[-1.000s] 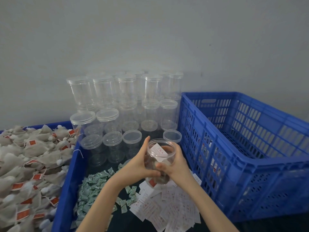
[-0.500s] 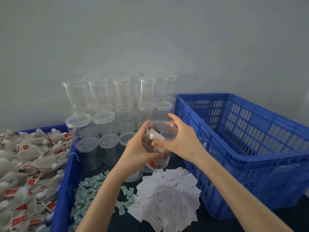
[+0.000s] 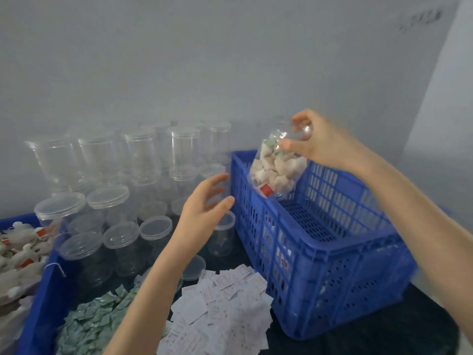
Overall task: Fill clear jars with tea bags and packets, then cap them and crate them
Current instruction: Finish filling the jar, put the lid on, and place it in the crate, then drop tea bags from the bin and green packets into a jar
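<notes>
Right hand (image 3: 321, 144): your grip is clamped on the filled jar's (image 3: 277, 167) capped end.
Jar: tilted above the blue crate's (image 3: 332, 254) near-left corner, base pointing down-left.
Left hand (image 3: 204, 203): fingers spread, empty, beside crate.

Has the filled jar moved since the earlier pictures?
Yes. The filled jar, held by the right hand, went rightward and up, now above the blue crate.

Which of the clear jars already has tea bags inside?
The tilted clear plastic jar in the right hand, above the blue crate; the others are empty.
</notes>
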